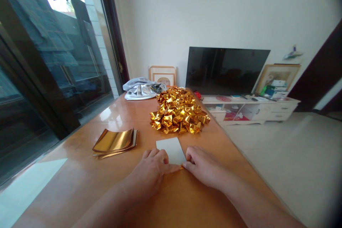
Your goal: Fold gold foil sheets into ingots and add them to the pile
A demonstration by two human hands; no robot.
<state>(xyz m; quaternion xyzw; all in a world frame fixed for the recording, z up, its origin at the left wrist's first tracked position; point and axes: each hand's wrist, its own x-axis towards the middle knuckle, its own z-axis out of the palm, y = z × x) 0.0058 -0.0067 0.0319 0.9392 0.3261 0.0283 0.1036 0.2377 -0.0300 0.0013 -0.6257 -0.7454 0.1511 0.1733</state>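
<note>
A sheet of foil paper (171,149) lies white side up on the table in front of me. At its near edge a thin strip of gold shows, folded over. My left hand (154,166) rests on the sheet's near left part, its fingers curled and its thumb stretched along the folded edge. The near right corner is pinched by my right hand (200,164), with the thumb against the gold strip. My two thumb tips almost meet there. Beyond the sheet is a heap of folded gold foil pieces (179,112). Left of my hands sits a stack of gold foil sheets (114,140).
The glossy wooden table (144,114) carries a bundle of grey cloth (143,89) at its far end and a pale sheet (29,188) at its left edge. Past its right edge stand a white TV cabinet (280,108) and a television (227,71). A glass door (61,42) is on the left.
</note>
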